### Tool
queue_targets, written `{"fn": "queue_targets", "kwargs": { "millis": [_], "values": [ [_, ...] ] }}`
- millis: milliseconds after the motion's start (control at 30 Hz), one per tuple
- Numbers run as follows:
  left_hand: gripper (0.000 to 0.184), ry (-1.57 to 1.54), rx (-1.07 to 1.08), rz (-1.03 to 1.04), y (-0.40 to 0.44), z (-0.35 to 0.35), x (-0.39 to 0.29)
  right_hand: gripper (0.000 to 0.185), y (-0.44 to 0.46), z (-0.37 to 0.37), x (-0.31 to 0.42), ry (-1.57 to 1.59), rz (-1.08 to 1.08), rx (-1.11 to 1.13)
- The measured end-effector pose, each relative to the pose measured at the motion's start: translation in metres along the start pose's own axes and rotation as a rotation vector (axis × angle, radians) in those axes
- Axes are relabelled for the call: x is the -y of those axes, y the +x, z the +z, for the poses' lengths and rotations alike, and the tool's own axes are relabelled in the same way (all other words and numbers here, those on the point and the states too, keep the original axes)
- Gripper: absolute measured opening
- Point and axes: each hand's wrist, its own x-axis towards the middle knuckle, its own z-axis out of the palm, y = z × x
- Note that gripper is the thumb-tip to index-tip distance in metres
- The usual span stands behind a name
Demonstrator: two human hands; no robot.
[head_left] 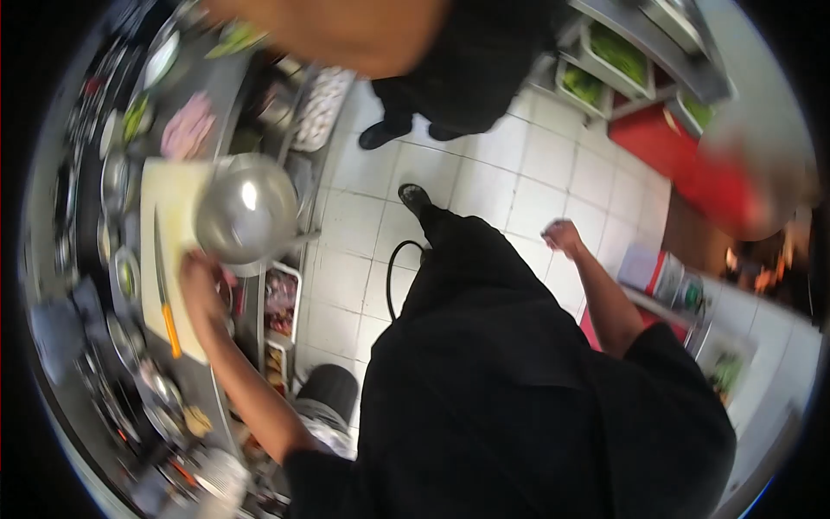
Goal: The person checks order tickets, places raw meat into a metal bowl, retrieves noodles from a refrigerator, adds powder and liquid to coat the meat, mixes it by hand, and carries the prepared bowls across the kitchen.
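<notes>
My left hand (201, 275) is at the lower left rim of a shiny metal bowl (246, 212), its slightly blurred fingers closed on the rim. The bowl overlaps the right side of a pale cutting board (180, 186) and reaches past the counter edge. On the board, left of my hand, lies a long knife with an orange handle (170, 330). A pink cloth (188, 126) lies beyond the board. Out over the floor on the right, my right hand (563, 237) is curled closed, with nothing visible in it.
Bowls and pans line the left counter (201, 381). Trays of food (282, 298) sit below its edge, near a dark bin (328, 391). Another person (467, 69) in black stands ahead, an arm reaching leftward. Green vegetables (618, 54) fill shelf trays at upper right; a red surface (644, 138) is nearby.
</notes>
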Motion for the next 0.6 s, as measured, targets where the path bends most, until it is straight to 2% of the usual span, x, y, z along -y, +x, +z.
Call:
{"fn": "queue_targets", "kwargs": {
  "millis": [33,67,133,167,200,267,300,333,367,467,500,533,600],
  "values": [
    [0.006,0.015,0.067,0.024,-0.003,0.005,0.049,0.01,-0.016,0.0,0.031,0.172,0.132,-0.101],
    [0.005,-0.016,0.107,-0.04,-0.012,0.018,0.08,0.013,-0.026,-0.004,0.042,0.34,0.246,-0.198],
    [0.016,-0.156,0.174,-0.239,-0.042,0.054,0.127,0.012,-0.034,-0.008,0.032,0.348,0.235,-0.226],
    [0.019,-0.309,0.188,-0.195,-0.05,0.076,0.171,0.011,-0.033,-0.011,0.026,0.344,0.222,-0.231],
    [0.022,-0.242,0.281,-0.181,-0.063,0.098,0.182,0.01,-0.033,-0.014,0.012,0.34,0.163,-0.215],
    [0.026,-0.269,0.315,-0.416,-0.068,0.155,0.198,0.008,-0.026,-0.019,-0.014,0.303,0.197,-0.236],
    [0.026,-0.171,0.423,-0.261,-0.065,0.184,0.221,0.008,-0.028,-0.025,-0.022,0.375,0.232,-0.239],
    [0.026,-0.114,0.487,-0.221,-0.06,0.219,0.233,0.02,-0.029,-0.029,-0.034,0.333,0.239,-0.306],
    [0.026,-0.058,0.549,-0.177,-0.055,0.253,0.244,0.015,-0.028,-0.031,-0.055,0.275,0.169,-0.338],
    [0.02,-0.048,0.667,-0.282,-0.052,0.349,0.196,0.016,-0.019,-0.053,-0.125,-0.577,-0.18,-0.317],
    [0.019,-0.09,0.68,-0.339,-0.052,0.381,0.174,0.02,-0.023,-0.058,-0.142,-0.276,-0.221,-0.421],
    [0.017,-0.214,0.63,-0.484,-0.056,0.409,0.146,0.024,-0.026,-0.069,-0.142,0.12,0.045,-0.425],
    [0.022,-0.252,0.676,-0.478,-0.05,0.459,0.11,0.014,-0.031,-0.111,-0.123,0.49,0.28,-0.549]
  ]
}}
